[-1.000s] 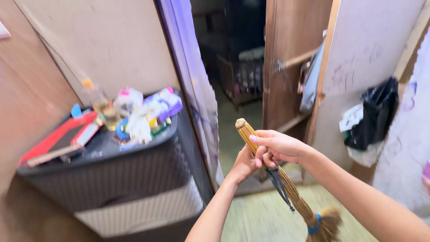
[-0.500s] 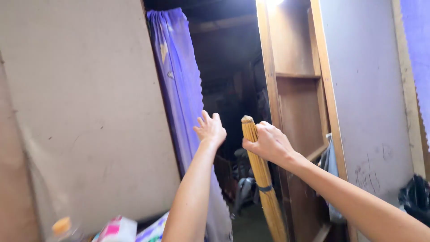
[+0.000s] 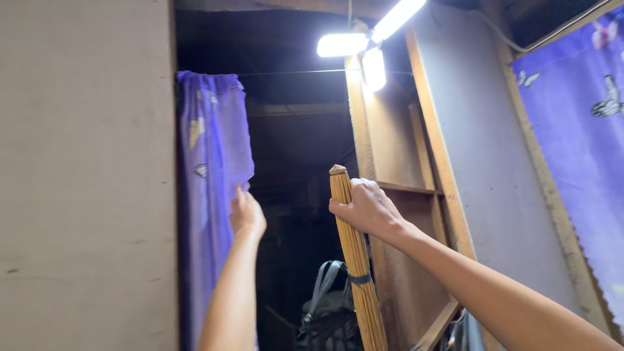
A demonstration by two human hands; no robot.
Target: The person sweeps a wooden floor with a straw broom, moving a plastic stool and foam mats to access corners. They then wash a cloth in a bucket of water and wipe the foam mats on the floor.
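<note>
1. Head view: right hand is clamped round the top of the broom handle, its long axis near upright, running down.
2. Left hand, fingers loosely apart, touches the purple curtain, left of the handle.

hands: two, left hand and right hand | broom handle: one | purple curtains: two, doorway curtain and butterfly curtain | lit lamp panels: three | dark bag: one
</note>
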